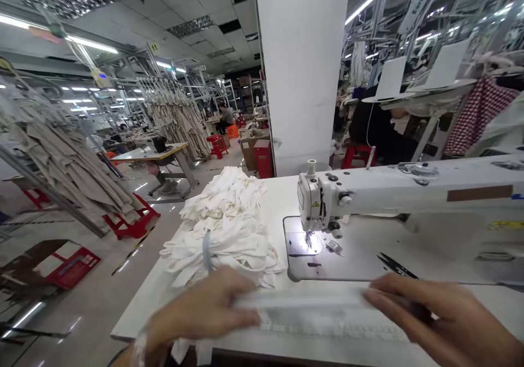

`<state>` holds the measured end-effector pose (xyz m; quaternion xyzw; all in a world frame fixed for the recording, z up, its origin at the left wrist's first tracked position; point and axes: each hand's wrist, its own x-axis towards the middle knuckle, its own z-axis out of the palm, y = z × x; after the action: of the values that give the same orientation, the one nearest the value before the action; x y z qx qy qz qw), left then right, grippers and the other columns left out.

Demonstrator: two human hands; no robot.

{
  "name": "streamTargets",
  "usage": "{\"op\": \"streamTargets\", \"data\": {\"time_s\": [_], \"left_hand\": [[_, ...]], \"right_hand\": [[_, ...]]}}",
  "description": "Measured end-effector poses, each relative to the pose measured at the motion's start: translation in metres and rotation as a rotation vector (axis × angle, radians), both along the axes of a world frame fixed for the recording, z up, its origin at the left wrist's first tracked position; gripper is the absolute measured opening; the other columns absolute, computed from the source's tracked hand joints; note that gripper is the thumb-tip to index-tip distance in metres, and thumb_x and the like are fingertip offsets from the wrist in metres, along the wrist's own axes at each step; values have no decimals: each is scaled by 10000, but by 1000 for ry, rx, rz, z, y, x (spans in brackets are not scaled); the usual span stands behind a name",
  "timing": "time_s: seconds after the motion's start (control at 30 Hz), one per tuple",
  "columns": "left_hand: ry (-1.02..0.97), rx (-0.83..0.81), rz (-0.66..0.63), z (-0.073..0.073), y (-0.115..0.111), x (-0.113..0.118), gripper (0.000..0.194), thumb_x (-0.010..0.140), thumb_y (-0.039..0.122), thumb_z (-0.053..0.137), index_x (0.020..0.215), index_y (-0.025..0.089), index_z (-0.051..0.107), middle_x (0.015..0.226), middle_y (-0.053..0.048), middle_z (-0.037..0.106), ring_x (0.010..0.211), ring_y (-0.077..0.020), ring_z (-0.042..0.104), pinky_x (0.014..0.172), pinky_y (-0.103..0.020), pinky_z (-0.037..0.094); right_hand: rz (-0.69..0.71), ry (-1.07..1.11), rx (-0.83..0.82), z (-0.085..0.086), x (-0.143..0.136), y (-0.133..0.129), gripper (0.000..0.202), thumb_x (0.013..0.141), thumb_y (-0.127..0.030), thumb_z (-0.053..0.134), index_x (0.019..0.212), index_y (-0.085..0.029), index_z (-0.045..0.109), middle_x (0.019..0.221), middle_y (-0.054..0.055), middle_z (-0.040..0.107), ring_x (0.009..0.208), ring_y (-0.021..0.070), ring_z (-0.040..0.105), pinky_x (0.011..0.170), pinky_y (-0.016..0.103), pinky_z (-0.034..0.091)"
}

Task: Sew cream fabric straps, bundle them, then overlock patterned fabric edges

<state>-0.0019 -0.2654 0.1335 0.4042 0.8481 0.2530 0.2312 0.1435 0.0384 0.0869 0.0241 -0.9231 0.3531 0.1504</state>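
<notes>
A pale, motion-blurred fabric strip [303, 300] stretches between my two hands above the table's front edge. My left hand [204, 307] is closed on the strip's left end, thumb and fingers smeared by motion. At the other end, my right hand [442, 312] pinches the strip between thumb and fingers. Something dark shows under the right fingers; whether it is an object or shadow, I cannot tell. Below the strip, ruler markings [327, 331] run along the table. A heap of white fabric pieces [229, 219] lies beyond my left hand, with a grey-blue strip [207, 249] on it.
A white sewing machine [409, 192] stands at the right, its needle area lit. Black scissors [397, 266] lie on its bed. Behind the table rises a white pillar [303, 72]. Hanging garments [73, 154] and a red stool [133, 219] are at the left.
</notes>
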Motion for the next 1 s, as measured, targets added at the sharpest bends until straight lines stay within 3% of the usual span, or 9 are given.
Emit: {"op": "streamTargets", "data": {"time_s": [0.17,0.23,0.3,0.47,0.57,0.67,0.8,0.9,1.0], "left_hand": [[439,281,332,61,-68,-56,282,827,453,625,703,212,704,583,3,634,569,-151,577,575,-246,454],[690,327,388,71,-78,-81,268,807,446,631,701,210,701,624,-9,665,590,-166,588,588,-262,449],[928,361,449,74,-82,-103,254,799,432,620,707,208,698,672,-17,694,608,-175,599,606,-276,446],[1218,499,605,52,-84,-135,280,865,399,549,787,175,699,759,-59,728,680,-206,637,707,-332,475],[1241,490,519,22,-73,-147,263,891,344,530,835,159,708,825,-89,743,756,-223,666,799,-382,492],[1167,395,353,-5,-59,-160,163,860,250,575,822,206,727,861,-55,753,816,-207,691,812,-366,512],[1043,322,298,-19,-65,-158,170,843,220,592,930,210,738,1125,-104,704,1064,-257,647,924,-435,493],[960,377,378,-13,-86,-135,225,891,268,548,1023,174,704,1144,-121,672,1074,-246,626,954,-434,480],[905,463,483,-8,-106,-99,210,905,292,545,1009,174,685,1067,-82,684,1019,-207,634,932,-366,486]], "right_hand": [[78,-49,282,40,-52,-51,252,949,-303,506,1153,-198,610,586,3,628,490,176,561,470,250,341],[37,-138,437,53,-87,-83,142,936,-205,511,940,-160,646,674,63,660,558,201,596,488,262,302],[-20,-106,444,67,-131,-109,168,924,-176,524,805,-150,639,764,108,676,661,225,633,540,274,322],[-248,95,353,112,-253,-141,285,886,-36,421,1026,-128,652,1051,179,689,1036,286,614,835,389,363],[-249,199,292,128,-314,-153,319,897,-89,449,1103,-199,666,1147,123,688,1160,261,561,967,429,297],[-206,201,230,122,-352,-160,430,849,-80,506,1194,-298,641,1219,47,677,1190,239,553,998,436,302],[-222,139,152,91,-355,-159,549,809,-34,497,1315,-231,574,1141,111,709,1112,288,612,981,486,348],[-156,153,98,73,-322,-154,421,867,-86,461,1237,-194,630,1126,105,715,1111,270,621,966,419,406],[34,143,41,60,-271,-150,257,896,-167,501,1027,-217,716,1087,31,733,1008,185,667,866,275,487]]}}
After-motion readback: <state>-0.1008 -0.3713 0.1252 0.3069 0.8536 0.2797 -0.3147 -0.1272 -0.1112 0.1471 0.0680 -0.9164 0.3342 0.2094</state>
